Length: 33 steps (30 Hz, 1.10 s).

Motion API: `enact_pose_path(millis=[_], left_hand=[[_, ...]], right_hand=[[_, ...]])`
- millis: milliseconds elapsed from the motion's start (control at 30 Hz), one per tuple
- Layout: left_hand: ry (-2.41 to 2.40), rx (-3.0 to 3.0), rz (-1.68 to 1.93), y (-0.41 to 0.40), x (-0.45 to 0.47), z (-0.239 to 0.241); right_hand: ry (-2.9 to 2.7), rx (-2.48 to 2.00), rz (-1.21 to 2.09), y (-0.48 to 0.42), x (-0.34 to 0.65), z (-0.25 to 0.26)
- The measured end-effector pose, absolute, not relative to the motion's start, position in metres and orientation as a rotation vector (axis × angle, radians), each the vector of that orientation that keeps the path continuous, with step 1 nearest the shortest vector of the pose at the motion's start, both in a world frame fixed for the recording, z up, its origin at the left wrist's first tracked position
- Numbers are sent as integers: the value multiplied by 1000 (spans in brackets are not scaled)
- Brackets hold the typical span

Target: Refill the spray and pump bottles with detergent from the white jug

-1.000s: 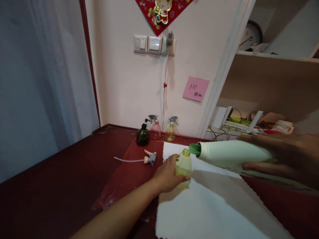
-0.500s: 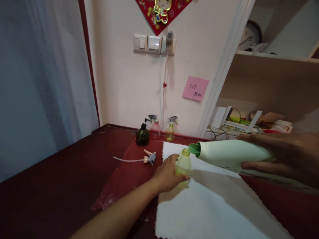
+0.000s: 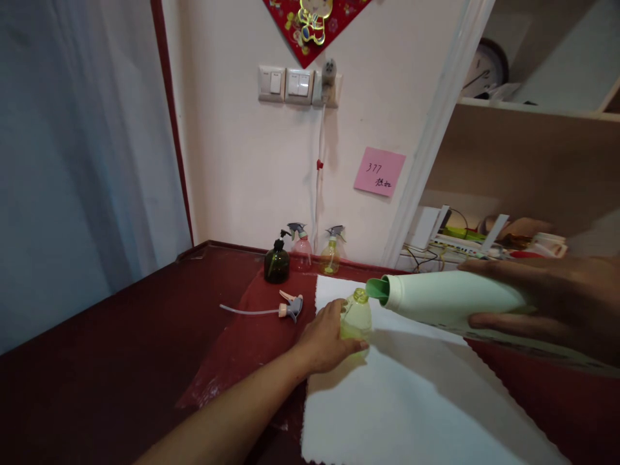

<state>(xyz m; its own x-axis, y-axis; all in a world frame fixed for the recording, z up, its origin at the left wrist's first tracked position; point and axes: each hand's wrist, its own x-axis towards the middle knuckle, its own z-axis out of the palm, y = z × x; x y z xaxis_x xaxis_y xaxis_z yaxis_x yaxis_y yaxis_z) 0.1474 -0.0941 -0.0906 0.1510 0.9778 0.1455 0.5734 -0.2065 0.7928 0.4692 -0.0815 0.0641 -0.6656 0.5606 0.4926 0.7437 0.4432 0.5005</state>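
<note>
Fingers of my left hand [image 3: 327,342] wrap round a clear yellow bottle [image 3: 357,316] that has no top on its neck. It stands on a white cloth [image 3: 411,400] with scalloped edges. My right hand [image 3: 547,303] grips a pale green bottle [image 3: 436,296], tipped nearly level. The green spout [image 3: 376,289] at its mouth is right beside the yellow bottle's neck; I cannot make out a stream between them. To the left of my left hand lies a grey and peach spray head [image 3: 291,306] with a long thin tube.
Against the wall stand a dark pump bottle [image 3: 276,263], a pink spray bottle [image 3: 303,250] and a yellow spray bottle [image 3: 330,257]. A clear plastic sheet [image 3: 232,361] lies on the dark red table [image 3: 121,361]. Shelves at right hold a white router [image 3: 455,242] and a clock [image 3: 484,71].
Both hands and their bottles hold nearly the same places. Inside the yellow bottle, the greenish-yellow shade looks slightly stronger. The whole view has shifted very slightly.
</note>
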Motion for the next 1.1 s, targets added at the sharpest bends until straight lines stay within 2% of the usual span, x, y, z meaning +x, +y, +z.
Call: enact_pose_path(millis=[1100], left_hand=[[1471,1859,897,-94,147,-90]], right_hand=[[-2452,-1122,-1072,-83,468,67]])
